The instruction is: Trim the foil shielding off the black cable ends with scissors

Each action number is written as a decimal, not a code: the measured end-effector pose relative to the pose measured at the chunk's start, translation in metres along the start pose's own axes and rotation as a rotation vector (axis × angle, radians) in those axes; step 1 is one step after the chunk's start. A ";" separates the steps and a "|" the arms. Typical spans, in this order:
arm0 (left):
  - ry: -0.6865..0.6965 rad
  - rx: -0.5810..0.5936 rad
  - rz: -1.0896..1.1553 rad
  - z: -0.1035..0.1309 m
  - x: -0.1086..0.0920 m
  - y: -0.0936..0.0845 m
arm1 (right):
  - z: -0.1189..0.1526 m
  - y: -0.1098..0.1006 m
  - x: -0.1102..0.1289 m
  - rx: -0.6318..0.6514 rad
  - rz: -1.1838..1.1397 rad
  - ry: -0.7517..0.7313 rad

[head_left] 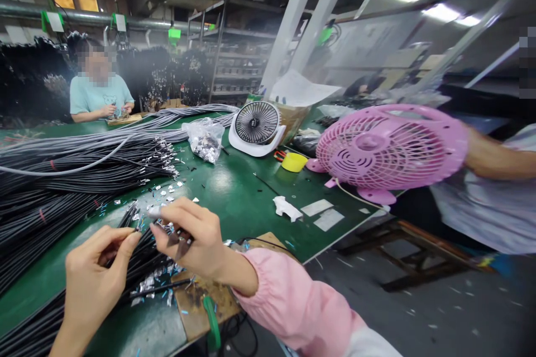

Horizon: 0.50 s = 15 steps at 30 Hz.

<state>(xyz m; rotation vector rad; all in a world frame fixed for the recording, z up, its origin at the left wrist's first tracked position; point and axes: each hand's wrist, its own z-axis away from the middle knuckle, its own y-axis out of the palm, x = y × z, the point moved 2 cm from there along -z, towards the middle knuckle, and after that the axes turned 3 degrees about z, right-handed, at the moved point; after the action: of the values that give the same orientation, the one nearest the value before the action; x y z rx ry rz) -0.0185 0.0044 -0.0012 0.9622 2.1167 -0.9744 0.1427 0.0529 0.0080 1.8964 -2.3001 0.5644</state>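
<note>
My left hand [98,273] is closed in a pinch, thumb against forefinger, on the end of a black cable [136,229]. Just to its right, my right hand [192,237] has its other fingers curled around a small dark metal tool [181,241], mostly hidden in the palm. Its thumb and forefinger are slightly apart near the cable end, and a pale cover sits on the forefinger tip. Under both hands lies a bunch of black cables [144,256], with silver foil scraps [146,283] and bits of blue scattered around.
Bundles of black cables [84,195] and grey cables [167,118] fill the left of the green table [234,189]. Ahead stand a bag of small parts [205,139], a small fan [257,122], yellow tape [294,162] and a pink fan [389,148]. A co-worker [100,92] sits opposite.
</note>
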 end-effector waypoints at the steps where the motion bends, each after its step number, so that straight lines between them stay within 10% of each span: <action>1: -0.003 -0.003 0.002 0.000 -0.001 0.000 | 0.001 0.000 0.001 0.011 0.038 -0.060; 15: 0.136 -0.013 0.015 0.003 -0.004 0.000 | 0.008 0.006 -0.003 0.199 0.146 -0.034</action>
<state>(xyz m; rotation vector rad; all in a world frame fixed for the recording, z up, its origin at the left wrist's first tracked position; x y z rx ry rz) -0.0156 0.0003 0.0002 1.0630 2.2214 -0.9096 0.1386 0.0535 -0.0020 1.8403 -2.5039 0.8118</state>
